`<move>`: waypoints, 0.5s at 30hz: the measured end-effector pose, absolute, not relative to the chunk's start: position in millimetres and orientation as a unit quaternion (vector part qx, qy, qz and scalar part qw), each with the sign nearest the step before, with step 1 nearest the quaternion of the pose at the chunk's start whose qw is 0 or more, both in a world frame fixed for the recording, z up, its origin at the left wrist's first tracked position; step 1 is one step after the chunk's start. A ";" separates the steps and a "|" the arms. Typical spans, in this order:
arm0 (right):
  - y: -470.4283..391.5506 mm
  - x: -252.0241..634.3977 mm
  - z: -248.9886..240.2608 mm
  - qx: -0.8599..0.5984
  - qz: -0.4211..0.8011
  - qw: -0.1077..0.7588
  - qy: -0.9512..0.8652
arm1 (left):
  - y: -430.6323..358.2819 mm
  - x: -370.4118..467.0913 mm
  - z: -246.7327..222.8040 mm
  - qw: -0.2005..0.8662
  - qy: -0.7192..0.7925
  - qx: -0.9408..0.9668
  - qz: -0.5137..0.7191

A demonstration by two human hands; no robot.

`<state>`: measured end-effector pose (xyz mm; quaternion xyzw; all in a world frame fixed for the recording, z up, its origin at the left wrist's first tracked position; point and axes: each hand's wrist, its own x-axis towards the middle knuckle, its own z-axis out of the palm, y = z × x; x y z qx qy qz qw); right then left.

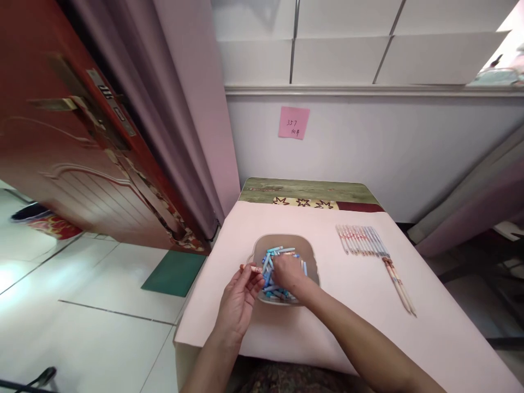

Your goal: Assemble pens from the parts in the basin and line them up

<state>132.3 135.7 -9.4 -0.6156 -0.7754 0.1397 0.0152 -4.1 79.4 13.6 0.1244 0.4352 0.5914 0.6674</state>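
Over the pink-covered table (pixel 323 221), door (pixel 61 142) at ten o'clock, note (pixel 293 123) at twelve, left hand (pixel 237 297) pinches a stick (pixel 254 269), right hand (pixel 289 271) curls into the bin (pixel 264 244), hold unclear.

At one o'clock from the centre of our view, we see a pink sticky note (pixel 293 117) on the pale wall (pixel 360 136). We read the handwritten number 357 on it; at five o'clock from the number, we see two small handwritten characters that we cannot make out surely.
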 end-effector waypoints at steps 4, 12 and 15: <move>118.9 164.8 12.7 -0.631 0.150 0.104 -0.754 | 76.1 2.9 12.6 0.681 0.448 0.130 0.565; 87.3 185.4 21.9 -0.453 0.589 0.461 -0.484 | 80.3 24.1 10.5 0.715 0.440 0.115 0.531; 93.1 188.9 15.1 -0.425 0.661 0.472 -0.400 | 82.2 27.1 11.9 0.704 0.447 0.106 0.541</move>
